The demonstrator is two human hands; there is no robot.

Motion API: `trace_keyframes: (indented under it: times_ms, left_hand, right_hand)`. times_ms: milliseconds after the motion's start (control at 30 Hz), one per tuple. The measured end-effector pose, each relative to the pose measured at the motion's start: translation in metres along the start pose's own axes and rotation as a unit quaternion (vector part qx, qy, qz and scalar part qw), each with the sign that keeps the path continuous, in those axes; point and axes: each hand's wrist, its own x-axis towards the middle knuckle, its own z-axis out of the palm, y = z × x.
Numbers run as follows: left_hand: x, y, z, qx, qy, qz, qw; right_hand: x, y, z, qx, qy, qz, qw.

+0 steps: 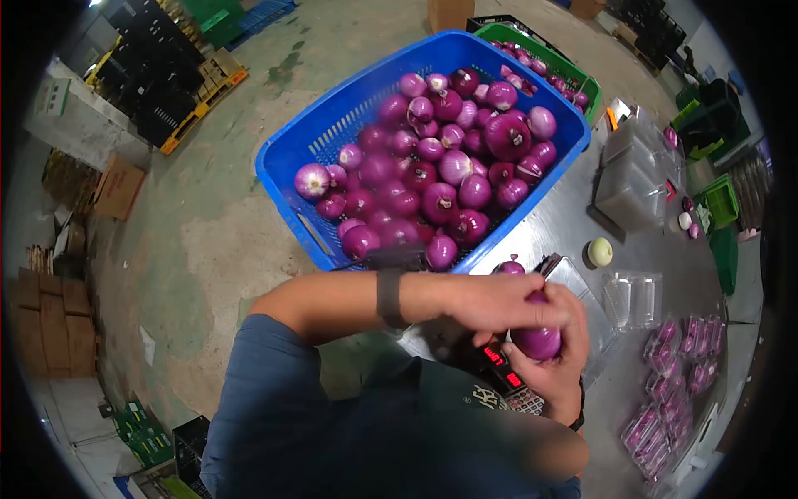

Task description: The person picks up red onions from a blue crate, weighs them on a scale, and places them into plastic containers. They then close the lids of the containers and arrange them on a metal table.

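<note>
A red onion (pixel 539 343) is held between my two hands above the scale. My right hand (pixel 559 378) wraps around it from the right, thumb near its lower side. From the left, my left hand (pixel 505 303) reaches across with its fingers curled over the onion's top. More purple skin shows between the hands. Beneath them, the scale's display (pixel 494 356) glows with red digits above a keypad (pixel 526 402); much of the scale is hidden. Another red onion (pixel 509 268) sits just beyond my left hand, close to the blue basket (pixel 278 170) heaped with red onions.
A green crate (pixel 592 87) of onions stands behind the basket. On the metal table are stacked clear trays (pixel 632 187), a pale onion (pixel 599 252), an open plastic tray (pixel 636 299) and several packed onion trays (pixel 657 432). Pallets and cartons (pixel 120 187) stand on the floor leftward.
</note>
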Motion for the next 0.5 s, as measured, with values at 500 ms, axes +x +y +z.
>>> trace_keyframes:
  times_ms: [500]
  left_hand:
    - [-0.103,-0.192,-0.269,0.72,0.311,-0.355,0.509]
  right_hand:
    - [-0.127,0.063,-0.027,0.373,0.358,0.393,0.76]
